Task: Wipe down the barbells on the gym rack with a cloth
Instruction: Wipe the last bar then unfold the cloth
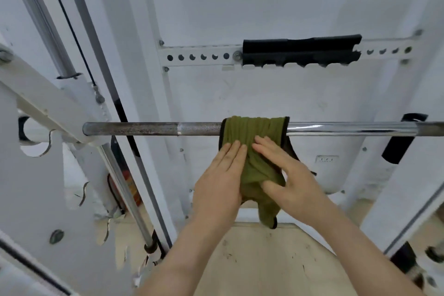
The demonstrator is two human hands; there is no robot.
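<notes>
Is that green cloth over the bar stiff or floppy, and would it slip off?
Probably floppy: the green cloth drapes over the barbell in soft folds, its tail hanging limp. Likely light. It might slide easily on the shiny chrome.

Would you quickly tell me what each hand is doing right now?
Left hand: open, straight fingers pressing the green cloth draped over the barbell.
Right hand: open, straight fingers resting on the same cloth.

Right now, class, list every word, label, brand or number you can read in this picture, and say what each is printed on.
Nothing here can be read.
Small raised mark on the white panel: too blurred.
Label on the red cylinder: too blurred.
On the barbell and cloth: no lettering visible.
</notes>
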